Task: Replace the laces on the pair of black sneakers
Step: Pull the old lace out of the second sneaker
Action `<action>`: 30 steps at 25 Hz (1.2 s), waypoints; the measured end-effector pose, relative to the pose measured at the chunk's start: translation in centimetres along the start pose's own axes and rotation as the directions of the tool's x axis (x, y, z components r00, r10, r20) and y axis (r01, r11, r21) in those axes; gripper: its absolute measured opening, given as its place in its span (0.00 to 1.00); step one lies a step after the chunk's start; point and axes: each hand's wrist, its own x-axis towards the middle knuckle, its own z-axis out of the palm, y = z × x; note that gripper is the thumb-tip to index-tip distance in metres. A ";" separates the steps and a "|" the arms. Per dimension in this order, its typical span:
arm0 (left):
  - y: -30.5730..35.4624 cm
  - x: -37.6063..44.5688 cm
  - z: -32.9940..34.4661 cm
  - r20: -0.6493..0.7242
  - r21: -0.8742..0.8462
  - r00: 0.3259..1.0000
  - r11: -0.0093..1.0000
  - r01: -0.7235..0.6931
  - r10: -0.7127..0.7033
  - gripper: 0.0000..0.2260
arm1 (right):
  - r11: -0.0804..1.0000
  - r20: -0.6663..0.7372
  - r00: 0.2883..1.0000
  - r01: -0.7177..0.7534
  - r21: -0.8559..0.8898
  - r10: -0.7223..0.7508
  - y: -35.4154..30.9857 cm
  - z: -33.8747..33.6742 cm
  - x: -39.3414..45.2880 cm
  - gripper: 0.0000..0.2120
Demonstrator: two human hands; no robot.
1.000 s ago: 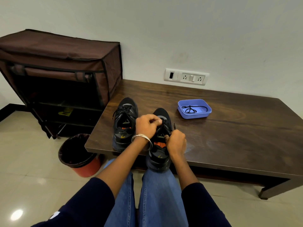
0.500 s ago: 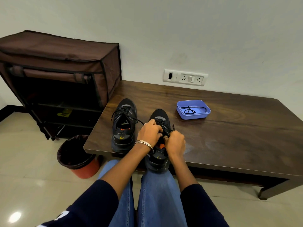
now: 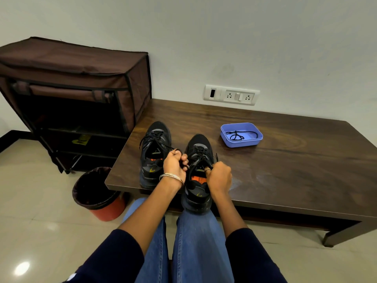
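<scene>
Two black sneakers stand side by side at the near edge of the dark wooden table [image 3: 285, 170], toes pointing away from me. The left sneaker [image 3: 155, 152] is laced. The right sneaker [image 3: 199, 172] overhangs the edge above my knees. My left hand [image 3: 175, 166], with a bangle on the wrist, grips a black lace end at the right sneaker's left side. My right hand [image 3: 219, 176] is curled round the other lace end at the shoe's right side. A spare black lace [image 3: 237, 135] lies in a blue tray [image 3: 241, 142].
A brown fabric shoe rack [image 3: 77, 99] stands left of the table. A red bin with a black liner [image 3: 95, 193] sits on the floor by the table's corner. A socket panel [image 3: 231, 95] is on the wall behind.
My hands have drawn apart over the right sneaker, the left one moving left and up with the lace, the right one moving right.
</scene>
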 end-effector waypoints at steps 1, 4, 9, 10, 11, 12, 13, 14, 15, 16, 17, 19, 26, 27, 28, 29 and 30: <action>0.1 0.1 0.2 -0.017 0.086 1.000 0.996 -0.021 0.022 0.11 | 1.000 0.000 1.000 0.001 0.001 -0.001 0.1 0.1 0.0 0.08; 0.7 -0.1 0.3 0.055 0.648 0.979 0.739 -0.184 0.195 0.07 | 1.000 -0.007 1.000 0.009 -0.009 -0.009 0.0 0.1 0.1 0.08; 0.9 -2.0 0.5 0.386 0.919 0.832 -0.247 -0.308 0.397 0.23 | 1.000 0.005 1.000 0.011 -0.029 -0.011 0.0 0.3 0.2 0.07; 0.6 -2.3 0.6 0.431 0.891 0.812 -0.326 -0.315 0.393 0.19 | 0.998 -0.002 1.000 0.027 -0.048 -0.027 0.0 0.3 0.2 0.07; 0.2 -2.6 0.8 0.429 0.886 0.828 -0.346 -0.309 0.362 0.17 | 0.996 -0.016 0.998 0.058 -0.074 -0.060 -0.1 0.3 0.2 0.08; -0.2 -2.7 0.9 0.386 0.906 0.865 -0.310 -0.289 0.322 0.17 | 0.987 -0.045 0.992 0.116 -0.111 -0.122 -0.1 0.4 0.2 0.11; -0.5 -2.8 1.0 0.325 0.933 0.901 -0.255 -0.254 0.288 0.18 | 0.967 -0.074 0.973 0.204 -0.154 -0.217 -0.1 0.5 0.3 0.16; -0.7 -2.8 1.0 0.271 0.953 0.922 -0.211 -0.216 0.278 0.17 | 0.927 -0.094 0.935 0.319 -0.197 -0.341 -0.1 0.6 0.4 0.19; -0.8 -2.7 1.0 0.233 0.965 0.929 -0.183 -0.186 0.287 0.16 | 0.870 -0.095 0.880 0.434 -0.234 -0.465 0.1 0.8 0.6 0.19; -1.0 -2.7 0.9 0.210 0.972 0.928 -0.167 -0.165 0.307 0.15 | 0.818 -0.082 0.834 0.510 -0.267 -0.546 0.2 0.9 1.0 0.19; -1.1 -2.8 0.8 0.187 0.979 0.928 -0.144 -0.148 0.321 0.15 | 0.789 -0.051 0.815 0.540 -0.292 -0.577 0.3 1.0 1.3 0.17; -1.0 -3.3 0.8 0.136 0.991 0.931 -0.060 -0.123 0.340 0.14 | 0.772 -0.024 0.810 0.548 -0.320 -0.585 0.0 0.9 1.9 0.12; -1.1 -3.7 0.9 0.046 0.996 0.925 0.054 -0.072 0.377 0.12 | 0.865 -0.130 0.856 0.487 -0.118 -0.500 -0.5 0.9 2.4 0.05; -1.2 -3.7 0.9 0.044 0.997 0.924 0.047 -0.067 0.381 0.12 | 0.918 -0.176 0.906 0.396 0.028 -0.386 -0.2 1.1 2.4 0.04; -1.2 -3.7 1.0 0.047 0.997 0.922 0.032 -0.064 0.385 0.12 | 0.937 -0.203 0.958 0.250 0.242 -0.203 0.2 1.3 2.6 0.03; -1.3 -3.7 1.0 0.054 0.998 0.921 0.018 -0.066 0.387 0.12 | 0.859 -0.167 0.986 0.067 0.507 0.022 0.4 1.2 2.7 0.02; -1.3 -3.6 1.1 0.061 0.998 0.920 0.007 -0.069 0.386 0.12 | 0.659 -0.046 0.974 -0.114 0.744 0.220 0.4 0.9 2.7 0.04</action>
